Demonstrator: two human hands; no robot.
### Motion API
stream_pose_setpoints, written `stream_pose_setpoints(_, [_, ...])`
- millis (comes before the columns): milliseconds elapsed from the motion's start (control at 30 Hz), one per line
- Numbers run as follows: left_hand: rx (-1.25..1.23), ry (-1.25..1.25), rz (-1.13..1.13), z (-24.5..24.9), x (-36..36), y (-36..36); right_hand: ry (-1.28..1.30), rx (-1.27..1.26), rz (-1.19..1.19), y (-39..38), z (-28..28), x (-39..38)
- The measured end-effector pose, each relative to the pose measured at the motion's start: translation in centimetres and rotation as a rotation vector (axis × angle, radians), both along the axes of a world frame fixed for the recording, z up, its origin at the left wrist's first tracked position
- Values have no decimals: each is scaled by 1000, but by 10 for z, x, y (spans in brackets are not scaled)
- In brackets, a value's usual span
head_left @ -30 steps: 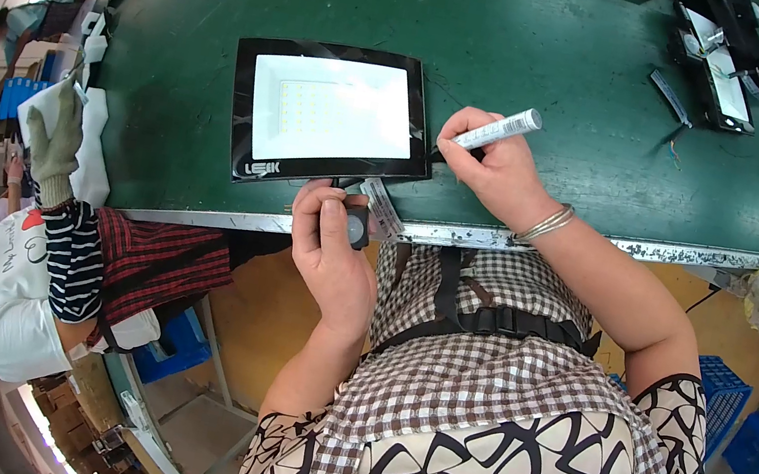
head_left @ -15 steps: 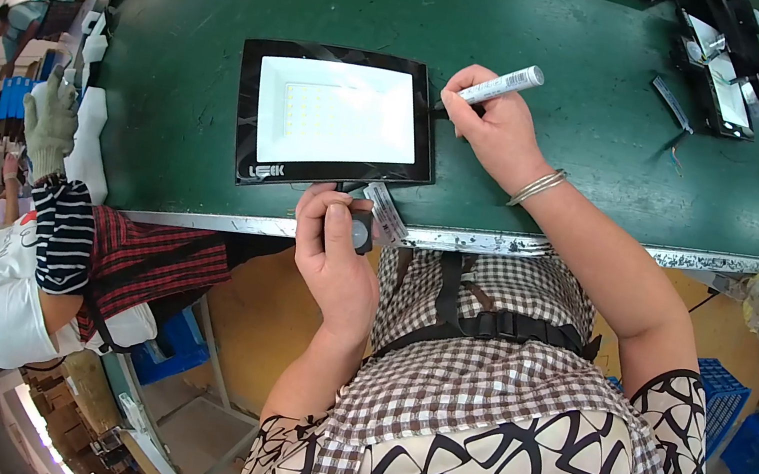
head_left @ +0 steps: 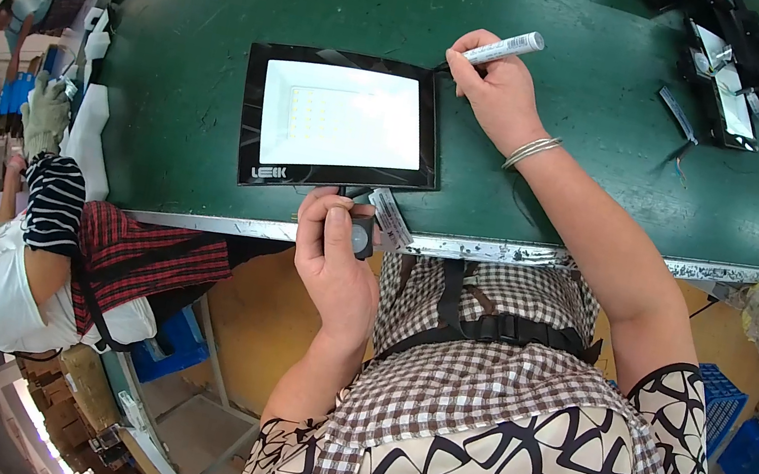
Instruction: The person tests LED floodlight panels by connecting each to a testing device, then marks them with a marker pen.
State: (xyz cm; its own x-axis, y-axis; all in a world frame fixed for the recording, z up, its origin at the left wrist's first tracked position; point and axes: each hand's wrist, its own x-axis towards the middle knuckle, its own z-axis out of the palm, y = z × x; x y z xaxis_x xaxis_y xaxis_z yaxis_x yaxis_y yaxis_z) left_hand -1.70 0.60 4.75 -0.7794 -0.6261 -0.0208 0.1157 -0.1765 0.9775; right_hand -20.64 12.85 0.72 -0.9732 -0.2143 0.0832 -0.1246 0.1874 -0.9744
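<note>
A floodlight (head_left: pixel 339 118) with a black frame and a bright white panel lies face up on the green table. White letters mark its lower left corner. In my right hand (head_left: pixel 500 101) is a white marker pen (head_left: pixel 506 48), its tip end down by the floodlight's upper right corner; whether it touches cannot be made out. Below the floodlight's bottom edge, my left hand (head_left: pixel 336 255) has its fingers closed round a small black part with a round grey face (head_left: pixel 360 238). Beside those fingers hangs a printed label (head_left: pixel 391 220).
Black lamp housings (head_left: pixel 728 101) and a loose wired strip (head_left: pixel 677 115) lie on the right of the table (head_left: pixel 559 25). The table's worn metal edge (head_left: pixel 489 250) runs before me. At left, a co-worker's gloved hand (head_left: pixel 45 117) is near white foam pieces (head_left: pixel 90 140).
My right hand has moved up with the marker pen, from the floodlight's right side to its upper right corner. The floodlight has turned slightly. My left hand keeps its grip.
</note>
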Motion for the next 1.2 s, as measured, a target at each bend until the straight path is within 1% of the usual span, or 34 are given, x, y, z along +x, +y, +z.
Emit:
stream_pose_setpoints(133, [52, -20, 16, 7, 0, 2, -11, -5, 3, 0, 1, -1])
stream_pose_setpoints(300, [-1, -18, 33, 1, 0, -2, -51, -7, 80, 6, -4, 2])
stream_pose_setpoints(400, [14, -16, 40, 3, 0, -1, -153, -103, 133, 14, 3, 14])
stream_pose_setpoints(500, [30, -27, 46, 4, 1, -2, -183, -230, 74, 15, 1, 16])
stream_pose_setpoints(600, [69, -29, 51, 2, 0, -4, -197, -218, 64, 16, 2, 19])
stream_pose_setpoints(700, [104, -34, 68, 5, -1, -6, -150, -288, 27, 10, 1, 18])
stream_pose_setpoints(800, [108, -25, 74, 5, -2, -6, -147, -197, 55, 7, 8, 19])
stream_pose_setpoints(1000, [106, -20, 74, 3, -2, -7, -68, -91, 9, 1, 4, 16])
stream_pose_setpoints(1100, [112, -26, 77, 5, -3, -7, -129, -135, 97, 5, 3, 15])
stream_pose_setpoints(1200, [115, -28, 79, 4, -3, -7, -72, -77, 96, 9, -4, 13])
